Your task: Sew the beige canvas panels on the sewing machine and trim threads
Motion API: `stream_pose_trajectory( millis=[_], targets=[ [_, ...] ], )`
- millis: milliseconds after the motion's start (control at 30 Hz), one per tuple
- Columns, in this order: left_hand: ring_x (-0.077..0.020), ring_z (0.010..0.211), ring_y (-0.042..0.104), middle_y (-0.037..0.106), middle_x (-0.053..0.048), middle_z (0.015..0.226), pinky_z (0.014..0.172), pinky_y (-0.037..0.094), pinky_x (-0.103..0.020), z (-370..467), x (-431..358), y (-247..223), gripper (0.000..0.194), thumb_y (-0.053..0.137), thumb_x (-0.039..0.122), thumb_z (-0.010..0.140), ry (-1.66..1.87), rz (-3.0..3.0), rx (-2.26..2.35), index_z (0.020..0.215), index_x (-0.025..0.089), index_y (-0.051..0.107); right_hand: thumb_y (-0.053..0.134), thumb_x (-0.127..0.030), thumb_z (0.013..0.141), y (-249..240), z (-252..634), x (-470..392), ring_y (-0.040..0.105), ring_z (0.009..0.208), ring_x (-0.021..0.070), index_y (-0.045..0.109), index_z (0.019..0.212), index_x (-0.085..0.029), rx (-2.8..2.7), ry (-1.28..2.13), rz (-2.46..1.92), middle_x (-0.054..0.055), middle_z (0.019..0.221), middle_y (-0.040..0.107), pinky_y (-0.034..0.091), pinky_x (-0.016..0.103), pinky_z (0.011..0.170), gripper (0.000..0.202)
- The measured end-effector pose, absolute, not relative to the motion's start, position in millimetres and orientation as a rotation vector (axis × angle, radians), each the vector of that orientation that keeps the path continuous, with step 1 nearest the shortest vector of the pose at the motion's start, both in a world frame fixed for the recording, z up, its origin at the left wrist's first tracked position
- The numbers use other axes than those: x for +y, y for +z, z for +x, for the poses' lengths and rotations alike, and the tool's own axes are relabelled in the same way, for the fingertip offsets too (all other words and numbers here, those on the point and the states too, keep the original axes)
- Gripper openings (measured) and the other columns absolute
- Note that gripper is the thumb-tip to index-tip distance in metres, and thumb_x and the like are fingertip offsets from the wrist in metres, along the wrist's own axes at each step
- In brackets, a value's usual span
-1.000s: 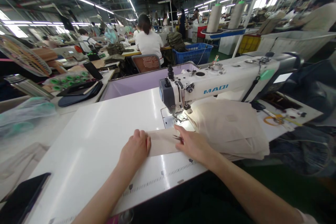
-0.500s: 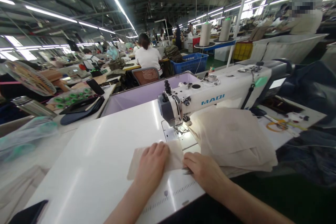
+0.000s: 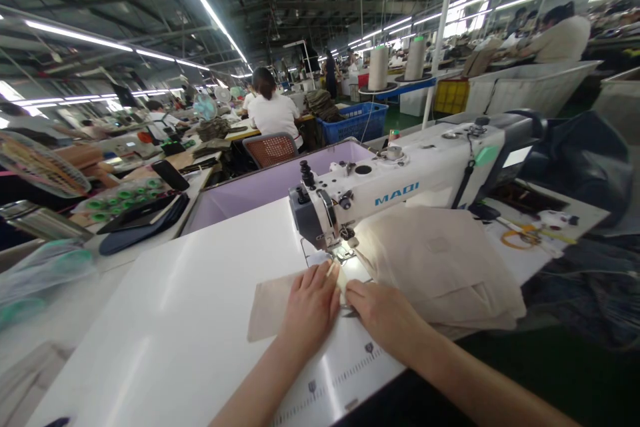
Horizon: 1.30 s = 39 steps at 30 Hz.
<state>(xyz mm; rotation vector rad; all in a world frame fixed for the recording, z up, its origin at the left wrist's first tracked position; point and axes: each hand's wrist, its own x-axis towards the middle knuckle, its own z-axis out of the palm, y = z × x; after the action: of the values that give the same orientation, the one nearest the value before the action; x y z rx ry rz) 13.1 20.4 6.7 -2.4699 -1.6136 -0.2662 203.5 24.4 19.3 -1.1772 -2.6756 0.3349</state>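
A white sewing machine (image 3: 395, 190) stands on the white table, its lit needle area just beyond my hands. My left hand (image 3: 313, 300) lies palm down on a small beige fabric piece (image 3: 267, 307), fingers close together near the presser foot. Just right of it, my right hand (image 3: 377, 307) is closed, fingertips pinching the right edge of the fabric. Some dark metal shows beneath those fingertips, too small to make out. A pile of larger beige fabric (image 3: 445, 267) rests under the machine arm, right of the needle.
A lilac bin (image 3: 240, 193) lies behind the table. Thread cones (image 3: 379, 69) stand beyond the machine. At the left are a fan (image 3: 43, 163), a metal flask (image 3: 45, 220) and a dark pouch (image 3: 145, 223). A person in white (image 3: 274, 110) sits ahead.
My left hand has moved right and forward toward the needle, closer to my right hand. The fabric's right part has folded or bunched between them. The camera view has shifted slightly.
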Motion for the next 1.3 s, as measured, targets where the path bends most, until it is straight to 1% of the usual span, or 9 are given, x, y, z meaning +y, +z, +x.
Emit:
stream_pose_trajectory(
  millis=[233,367,633,800,1000,1133,1300],
  targets=[
    [-0.0270,0.127,0.052,0.060,-0.008,0.142,0.103,0.046,-0.043,10,29,13,0.040,0.048,0.024,0.099,-0.183,-2.519,-1.641,0.137,0.021,0.058,0.049,-0.005,0.097,22,201,25,0.065,0.082,0.0177,0.064,0.098,-0.016,-2.693,0.358,-1.217,0.005,0.102,0.068,0.045,0.027,0.066,0.018],
    [-0.0279,0.125,0.053,0.060,-0.009,0.142,0.101,0.047,-0.044,8,29,14,0.041,0.047,0.024,0.099,-0.209,-2.540,-1.637,0.138,0.020,0.058,0.050,-0.005,0.096,19,201,25,0.065,0.080,0.0174,0.064,0.097,-0.017,-2.690,0.335,-1.205,0.005,0.102,0.068,0.044,0.028,0.064,0.018],
    [-0.0282,0.126,0.052,0.060,-0.009,0.142,0.105,0.046,-0.046,6,28,6,0.042,0.045,0.026,0.099,-0.300,-2.526,-1.653,0.138,0.023,0.059,0.050,-0.005,0.096,19,200,24,0.066,0.080,0.0180,0.065,0.099,-0.017,-2.687,0.298,-1.226,0.004,0.101,0.069,0.043,0.030,0.061,0.019],
    [-0.0281,0.126,0.053,0.060,-0.010,0.141,0.104,0.047,-0.046,5,29,9,0.041,0.044,0.025,0.100,-0.280,-2.558,-1.644,0.137,0.021,0.060,0.051,-0.004,0.094,16,200,25,0.065,0.079,0.0177,0.065,0.099,-0.017,-2.686,0.285,-1.199,0.004,0.101,0.069,0.043,0.029,0.061,0.019],
    [-0.0281,0.127,0.053,0.058,-0.009,0.144,0.105,0.045,-0.046,3,28,11,0.042,0.044,0.026,0.100,-0.236,-2.582,-1.625,0.139,0.023,0.058,0.051,-0.007,0.095,15,200,26,0.065,0.076,0.0169,0.064,0.100,-0.016,-2.704,0.268,-1.167,0.005,0.100,0.069,0.043,0.027,0.060,0.017],
    [-0.0276,0.127,0.053,0.058,-0.008,0.144,0.105,0.045,-0.045,3,28,12,0.041,0.044,0.027,0.100,-0.241,-2.584,-1.624,0.139,0.024,0.058,0.049,-0.008,0.096,18,200,29,0.066,0.074,0.0180,0.064,0.100,-0.016,-2.732,0.270,-1.179,0.006,0.099,0.068,0.044,0.028,0.060,0.018],
    [-0.0276,0.128,0.052,0.058,-0.009,0.145,0.106,0.045,-0.047,2,30,15,0.042,0.042,0.026,0.101,-0.222,-2.594,-1.634,0.140,0.023,0.057,0.048,-0.009,0.097,21,201,32,0.066,0.074,0.0178,0.065,0.098,-0.017,-2.724,0.273,-1.162,0.006,0.099,0.068,0.045,0.028,0.060,0.018]
  ],
)
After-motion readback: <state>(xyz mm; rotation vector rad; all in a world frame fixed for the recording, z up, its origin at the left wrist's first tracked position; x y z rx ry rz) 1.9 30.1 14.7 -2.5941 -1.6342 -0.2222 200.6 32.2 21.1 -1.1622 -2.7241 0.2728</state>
